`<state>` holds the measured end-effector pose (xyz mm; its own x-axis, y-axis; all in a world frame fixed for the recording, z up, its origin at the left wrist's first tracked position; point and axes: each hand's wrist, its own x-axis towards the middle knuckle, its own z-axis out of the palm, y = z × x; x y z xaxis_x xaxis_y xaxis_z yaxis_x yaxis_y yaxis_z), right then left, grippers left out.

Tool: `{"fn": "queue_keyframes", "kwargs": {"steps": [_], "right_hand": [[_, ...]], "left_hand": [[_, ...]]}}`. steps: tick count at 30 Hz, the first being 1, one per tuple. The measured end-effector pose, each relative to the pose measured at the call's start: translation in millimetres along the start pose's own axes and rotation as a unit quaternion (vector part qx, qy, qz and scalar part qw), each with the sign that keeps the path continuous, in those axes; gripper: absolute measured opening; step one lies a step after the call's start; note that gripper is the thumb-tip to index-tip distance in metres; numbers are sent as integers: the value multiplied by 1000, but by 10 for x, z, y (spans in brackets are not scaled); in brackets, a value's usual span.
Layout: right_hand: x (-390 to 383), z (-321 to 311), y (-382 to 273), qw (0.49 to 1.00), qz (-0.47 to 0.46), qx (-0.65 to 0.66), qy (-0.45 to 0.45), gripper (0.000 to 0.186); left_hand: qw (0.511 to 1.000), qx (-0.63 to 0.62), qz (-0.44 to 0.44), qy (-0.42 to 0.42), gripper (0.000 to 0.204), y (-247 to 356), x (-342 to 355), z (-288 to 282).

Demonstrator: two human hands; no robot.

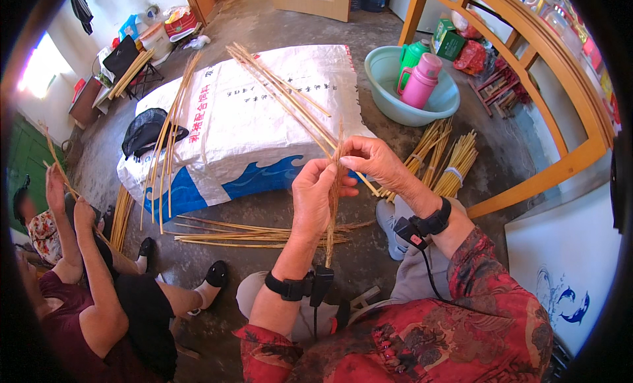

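**Two hands worked a bundle of thin strips over the floor**

Nearest the camera were the person's red patterned sleeves [461, 317], and above them dark bands on both wrists, each with a small black device attached. The left hand [313, 198] was clenched around a bundle of thin tan strips [333, 205], which ran upright through its fingers and hung down past the wrist. The right hand [376, 160] pinched the top of the same bundle between thumb and fingertips, just beside the left hand and almost touching it. From that grip several long strips [283, 86] fanned up and away to the left, lying across a large white woven sack [264, 126] with a blue wave print, which lay beyond the hands.

Below the hands, loose strips [244, 235] lay flat on the concrete floor [369, 251]. To the right of the right hand, tied bundles of sticks [455, 162] rested on the floor. Farther up and to the right, a pale green basin [395, 93] held a pink flask [422, 80] and a green flask [412, 53]. A wooden frame [567, 119] curved along the far right.

Well to the left of the left hand, another person [86, 284] sat with both arms raised, holding a strip.
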<state>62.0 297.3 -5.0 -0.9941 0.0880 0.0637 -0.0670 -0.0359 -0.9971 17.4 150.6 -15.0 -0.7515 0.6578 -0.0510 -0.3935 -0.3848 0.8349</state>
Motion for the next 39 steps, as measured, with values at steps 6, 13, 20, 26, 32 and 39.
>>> {"fn": "queue_keyframes", "kwargs": {"steps": [6,13,20,26,32,39], "right_hand": [[8,8,8,1000,-7,2,-6,17],[5,82,93,993,6,111,33,30],[-174,344,422,986,100,-20,-134,42],[-355,360,411,942,154,-184,-234,39],[-404,263,475,943,104,-258,-181,28],[-400,259,356,946,111,-264,-154,27]], "left_hand": [[1000,-5,9,4,12,-17,1,-14],[997,-47,62,-13,14,25,40,-89],[967,-148,194,74,20,426,96,-388],[937,-175,243,181,20,736,36,-744],[909,-202,299,210,32,888,-64,-1134],[889,-211,312,260,43,946,-131,-1176]]}}
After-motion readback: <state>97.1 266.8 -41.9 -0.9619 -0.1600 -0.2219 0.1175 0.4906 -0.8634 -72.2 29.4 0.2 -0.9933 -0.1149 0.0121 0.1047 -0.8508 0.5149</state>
